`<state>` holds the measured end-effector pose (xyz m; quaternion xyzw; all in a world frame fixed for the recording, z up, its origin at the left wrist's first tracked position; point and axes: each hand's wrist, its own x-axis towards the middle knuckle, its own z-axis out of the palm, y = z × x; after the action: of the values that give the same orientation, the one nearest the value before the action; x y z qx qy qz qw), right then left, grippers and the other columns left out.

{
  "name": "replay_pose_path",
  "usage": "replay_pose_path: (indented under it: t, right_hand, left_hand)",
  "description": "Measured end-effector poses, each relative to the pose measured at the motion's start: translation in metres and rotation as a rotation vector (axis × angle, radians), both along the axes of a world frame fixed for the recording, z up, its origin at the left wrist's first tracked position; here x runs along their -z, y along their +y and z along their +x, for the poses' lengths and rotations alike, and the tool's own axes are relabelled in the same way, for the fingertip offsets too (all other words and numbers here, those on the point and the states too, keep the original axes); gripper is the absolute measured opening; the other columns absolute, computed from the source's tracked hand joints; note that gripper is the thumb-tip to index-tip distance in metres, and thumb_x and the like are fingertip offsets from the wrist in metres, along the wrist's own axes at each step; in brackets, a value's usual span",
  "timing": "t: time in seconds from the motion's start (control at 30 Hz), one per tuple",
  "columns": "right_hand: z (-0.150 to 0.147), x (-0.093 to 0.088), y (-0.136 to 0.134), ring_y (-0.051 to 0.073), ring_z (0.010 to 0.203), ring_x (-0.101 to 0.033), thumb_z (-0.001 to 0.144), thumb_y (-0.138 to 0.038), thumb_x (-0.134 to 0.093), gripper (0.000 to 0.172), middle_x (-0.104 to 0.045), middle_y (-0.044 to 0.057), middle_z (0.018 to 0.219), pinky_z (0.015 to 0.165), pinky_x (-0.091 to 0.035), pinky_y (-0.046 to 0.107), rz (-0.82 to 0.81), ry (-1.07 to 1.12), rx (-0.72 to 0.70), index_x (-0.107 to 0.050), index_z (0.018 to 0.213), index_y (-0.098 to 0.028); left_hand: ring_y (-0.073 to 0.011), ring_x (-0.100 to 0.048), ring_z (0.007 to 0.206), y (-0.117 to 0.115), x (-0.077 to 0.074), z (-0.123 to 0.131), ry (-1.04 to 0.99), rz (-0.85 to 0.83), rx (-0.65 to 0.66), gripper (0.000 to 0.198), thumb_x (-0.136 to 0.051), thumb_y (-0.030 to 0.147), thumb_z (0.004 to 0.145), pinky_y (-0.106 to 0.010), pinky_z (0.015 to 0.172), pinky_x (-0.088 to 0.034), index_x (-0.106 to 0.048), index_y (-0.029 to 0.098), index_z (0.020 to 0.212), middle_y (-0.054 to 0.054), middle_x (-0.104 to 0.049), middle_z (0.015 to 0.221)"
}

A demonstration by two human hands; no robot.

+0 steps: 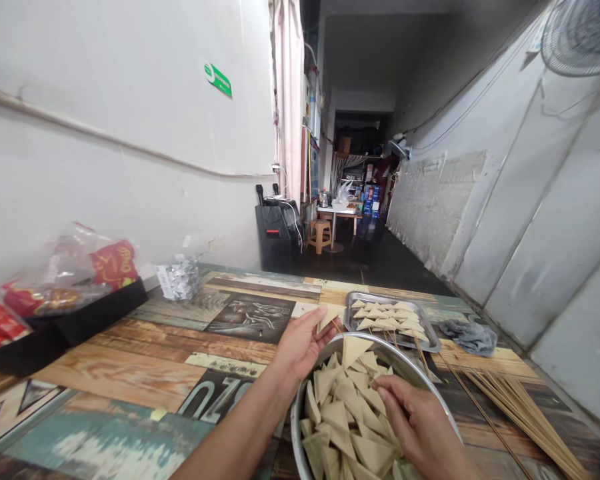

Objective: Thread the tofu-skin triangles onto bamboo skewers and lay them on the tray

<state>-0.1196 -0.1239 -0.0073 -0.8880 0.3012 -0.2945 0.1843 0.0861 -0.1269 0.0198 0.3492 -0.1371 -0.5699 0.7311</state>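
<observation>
My left hand (303, 341) is closed with thumb and fingers on a pale triangular tofu piece (329, 319), over the far left rim of a round metal bowl (297, 427). A short stretch of a bamboo skewer (337, 326) shows beside that piece. Another triangle (355, 350) stands between my hands, apparently on the same skewer. My right hand (414, 415) pinches, over the bowl's right side, what seems to be the skewer's lower part; its fingers mostly hide it. Loose tofu triangles (337, 417) fill the bowl.
Beyond the bowl, a metal tray (433, 338) bears skewered triangles (390, 315). To the right lie a grey cloth (470, 337) and a bundle of bamboo skewers (527, 417). Black bins (103, 310) with red packets and a clear bag of small packets (179, 279) stand left.
</observation>
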Motion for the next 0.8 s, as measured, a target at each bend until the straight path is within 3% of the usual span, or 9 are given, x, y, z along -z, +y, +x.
replay_pose_path:
  t: [0.4, 0.53, 0.67, 0.8]
  right_hand:
    - [-0.001, 0.000, 0.000, 0.017, 0.072, -0.062, 0.089, -0.025, -0.034, 0.022, -0.066, 0.005, 0.081, 0.065, -0.046, 0.025, 0.038, -0.030, 0.001, -0.056, 0.092, -0.019]
    - [-0.001, -0.004, -0.002, 0.016, 0.072, -0.061, 0.089, -0.025, -0.035, 0.022, -0.066, 0.005, 0.081, 0.065, -0.046, 0.025, 0.030, -0.076, 0.010, -0.056, 0.093, -0.019]
    - [-0.005, -0.012, -0.007, 0.016, 0.068, -0.061, 0.088, -0.027, -0.038, 0.022, -0.066, 0.004, 0.076, 0.063, -0.046, 0.024, 0.059, -0.109, 0.085, -0.058, 0.090, -0.018]
    - [-0.008, -0.016, -0.011, 0.015, 0.064, -0.060, 0.088, -0.029, -0.039, 0.022, -0.064, 0.002, 0.071, 0.060, -0.045, 0.022, 0.088, -0.161, 0.159, -0.058, 0.089, -0.018]
  left_hand:
    - [-0.0173, -0.064, 0.076, 0.003, 0.003, -0.009, -0.061, -0.001, 0.086, 0.010, -0.062, 0.015, 0.072, -0.023, 0.059, -0.053, -0.060, 0.011, 0.080, -0.011, -0.066, 0.085]
    - [-0.0165, -0.064, 0.074, 0.002, 0.001, -0.010, -0.185, -0.011, 0.084, 0.016, -0.059, 0.023, 0.076, -0.025, 0.065, -0.052, -0.063, 0.009, 0.083, -0.013, -0.066, 0.087]
    - [-0.0205, -0.061, 0.085, 0.006, -0.001, 0.000, -0.642, -0.057, -0.031, 0.017, -0.063, 0.024, 0.070, -0.029, 0.077, -0.047, -0.068, 0.016, 0.083, -0.009, -0.067, 0.087]
    - [-0.0280, -0.050, 0.104, 0.018, 0.002, 0.011, -1.159, -0.109, 0.120, 0.012, -0.072, 0.016, 0.055, -0.036, 0.094, -0.032, -0.069, 0.024, 0.062, -0.007, -0.066, 0.079]
